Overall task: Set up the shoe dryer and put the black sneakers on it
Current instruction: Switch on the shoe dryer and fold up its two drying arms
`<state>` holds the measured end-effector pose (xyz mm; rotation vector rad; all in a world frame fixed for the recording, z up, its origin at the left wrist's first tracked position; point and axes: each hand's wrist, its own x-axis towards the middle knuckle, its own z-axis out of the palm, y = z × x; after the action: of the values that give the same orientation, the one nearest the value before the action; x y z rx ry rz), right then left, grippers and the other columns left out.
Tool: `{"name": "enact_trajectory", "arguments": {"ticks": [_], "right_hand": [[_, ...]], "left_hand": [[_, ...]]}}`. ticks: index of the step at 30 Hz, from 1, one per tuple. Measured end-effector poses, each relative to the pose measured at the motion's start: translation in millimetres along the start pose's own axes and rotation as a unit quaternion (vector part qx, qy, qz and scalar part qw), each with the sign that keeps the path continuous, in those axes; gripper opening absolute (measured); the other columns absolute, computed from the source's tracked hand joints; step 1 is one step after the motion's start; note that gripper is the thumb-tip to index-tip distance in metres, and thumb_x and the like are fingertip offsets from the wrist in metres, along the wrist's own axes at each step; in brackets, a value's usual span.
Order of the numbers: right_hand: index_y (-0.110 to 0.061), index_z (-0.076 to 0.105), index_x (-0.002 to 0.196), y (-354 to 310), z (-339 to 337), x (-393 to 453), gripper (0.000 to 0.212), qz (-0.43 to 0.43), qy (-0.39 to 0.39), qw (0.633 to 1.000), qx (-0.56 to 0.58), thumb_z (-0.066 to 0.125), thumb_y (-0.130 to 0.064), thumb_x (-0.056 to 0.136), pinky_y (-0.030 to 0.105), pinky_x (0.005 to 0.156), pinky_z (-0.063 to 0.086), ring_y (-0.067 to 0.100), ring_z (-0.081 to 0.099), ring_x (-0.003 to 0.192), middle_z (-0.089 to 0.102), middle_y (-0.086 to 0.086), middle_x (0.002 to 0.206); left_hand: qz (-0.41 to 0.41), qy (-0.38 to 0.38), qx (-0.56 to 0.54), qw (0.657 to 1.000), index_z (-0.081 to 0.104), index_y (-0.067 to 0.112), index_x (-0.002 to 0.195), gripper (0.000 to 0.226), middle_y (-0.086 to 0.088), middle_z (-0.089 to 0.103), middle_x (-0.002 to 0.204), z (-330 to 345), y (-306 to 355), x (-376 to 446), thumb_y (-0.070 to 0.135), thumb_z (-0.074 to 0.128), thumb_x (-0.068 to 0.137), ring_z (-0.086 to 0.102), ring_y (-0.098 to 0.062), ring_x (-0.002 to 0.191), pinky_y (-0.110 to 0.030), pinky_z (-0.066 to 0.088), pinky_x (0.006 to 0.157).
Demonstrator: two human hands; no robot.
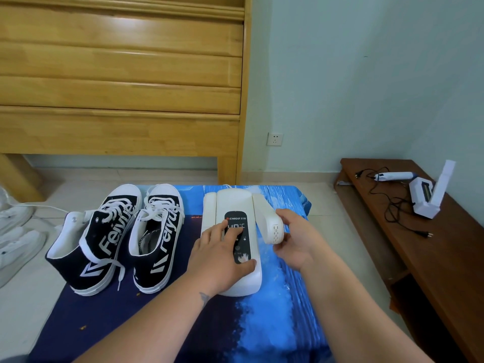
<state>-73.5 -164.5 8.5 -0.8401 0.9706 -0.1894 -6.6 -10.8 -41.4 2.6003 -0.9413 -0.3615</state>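
Fingers (230, 229) of the left hand (220, 255) lie straight and flat on the dark control panel (239, 224) of the shoe dryer (233, 203), the thumb along the panel's near end, bracing the body; the display is lit. Fingers of the right hand (293, 237) curl round the vented tip of the dryer's right arm (269, 221), which angles out and toward the person from the body.

Left to right on the blue-printed surface (275, 323): two black sneakers (125, 237) standing upright side by side, toes pointing away from the person, openings up; then the dryer, just beside the right-hand shoe, its long axis also running away from the person; then the right arm in the right hand. The dryer's left arm (209, 205) appears folded against the body.

Judged step: unfolding the arms, shoes not yet mounted. The sneakers lie to the left of both hands, so the left hand is nearer for fetching them. A white pair (15, 231) rests on the floor at far left; a wooden bench (419, 231) with corded devices stands at right.
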Motion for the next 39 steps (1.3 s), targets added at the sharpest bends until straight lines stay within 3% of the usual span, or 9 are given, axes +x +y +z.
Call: {"name": "enact_trajectory", "arguments": {"ticks": [4,8,13,17,20,24,28,34,39], "right_hand": [[-0.018,0.063,0.073,-2,1,1,0.016,-0.011,-0.002,1.0,0.0,0.065,-0.021,0.088,0.024,0.05,0.031,0.015,0.043,0.056,0.058,0.003,0.061],[-0.014,0.062,0.09,-2,0,4,0.018,-0.012,0.008,1.0,0.017,0.054,-0.031,0.094,0.026,0.054,0.037,0.018,0.044,0.064,0.057,0.009,0.081],[-0.01,0.065,0.086,2,-4,0,0.023,-0.043,0.024,0.997,0.051,0.045,-0.017,0.096,0.03,0.059,0.045,0.022,0.051,0.065,0.059,0.014,0.077],[-0.009,0.069,0.104,9,-10,1,0.028,-0.083,-0.018,0.996,0.015,0.043,-0.002,0.095,0.027,0.067,0.048,0.019,0.061,0.074,0.068,0.011,0.086],[-0.019,0.069,0.108,13,-11,4,0.036,-0.128,-0.041,0.989,-0.055,0.052,0.007,0.09,0.025,0.075,0.048,0.012,0.066,0.086,0.072,0.003,0.093],[-0.03,0.07,0.098,20,-11,7,0.036,-0.179,-0.038,0.979,-0.087,0.067,0.004,0.085,0.028,0.075,0.048,0.01,0.065,0.086,0.074,-0.013,0.076],[-0.031,0.069,0.102,25,-11,10,0.036,-0.216,-0.027,0.97,-0.106,0.071,0.0,0.082,0.028,0.072,0.048,0.013,0.064,0.09,0.07,-0.004,0.096],[-0.035,0.068,0.101,27,-12,14,0.035,-0.279,-0.021,0.951,-0.133,0.073,-0.005,0.084,0.021,0.073,0.046,-0.008,0.067,0.075,0.071,-0.008,0.101],[-0.025,0.055,0.132,27,-13,19,0.054,-0.356,-0.007,0.912,-0.206,0.073,-0.006,0.085,0.03,0.095,0.049,0.012,0.06,0.111,0.063,-0.003,0.125]], "left_hand": [[0.0,0.002,0.001,1.0,0.024,0.042,0.142,0.081,0.008,0.013,0.157,0,0,-1,0.071,0.048,0.07,0.012,-0.019,0.142,-0.041,0.016,0.116],[0.0,0.003,0.001,1.0,0.024,0.042,0.142,0.082,0.007,0.013,0.157,0,0,0,0.071,0.048,0.069,0.012,-0.019,0.142,-0.042,0.017,0.116],[-0.003,-0.003,0.003,1.0,0.023,0.043,0.142,0.083,0.008,0.012,0.157,1,-1,1,0.073,0.047,0.068,0.011,-0.019,0.142,-0.041,0.016,0.116],[-0.005,-0.002,0.002,1.0,0.022,0.043,0.142,0.084,0.008,0.012,0.157,3,-2,1,0.074,0.045,0.067,0.012,-0.018,0.141,-0.041,0.016,0.116],[-0.004,0.004,0.001,1.0,0.023,0.043,0.142,0.084,0.008,0.013,0.156,4,-2,1,0.074,0.046,0.067,0.012,-0.019,0.141,-0.04,0.016,0.116],[-0.001,0.009,-0.005,1.0,0.024,0.043,0.141,0.084,0.009,0.013,0.156,4,-2,1,0.074,0.045,0.066,0.012,-0.017,0.141,-0.04,0.016,0.116],[0.0,0.012,-0.004,1.0,0.024,0.044,0.14,0.084,0.009,0.014,0.155,5,-2,1,0.075,0.043,0.065,0.013,-0.018,0.141,-0.04,0.016,0.115],[0.002,0.017,-0.001,1.0,0.024,0.044,0.14,0.085,0.009,0.014,0.156,5,-3,1,0.076,0.042,0.064,0.014,-0.018,0.141,-0.039,0.016,0.115],[0.005,0.015,-0.001,1.0,0.023,0.044,0.141,0.084,0.01,0.013,0.156,5,-2,0,0.075,0.044,0.066,0.013,-0.018,0.141,-0.039,0.015,0.115]]}}
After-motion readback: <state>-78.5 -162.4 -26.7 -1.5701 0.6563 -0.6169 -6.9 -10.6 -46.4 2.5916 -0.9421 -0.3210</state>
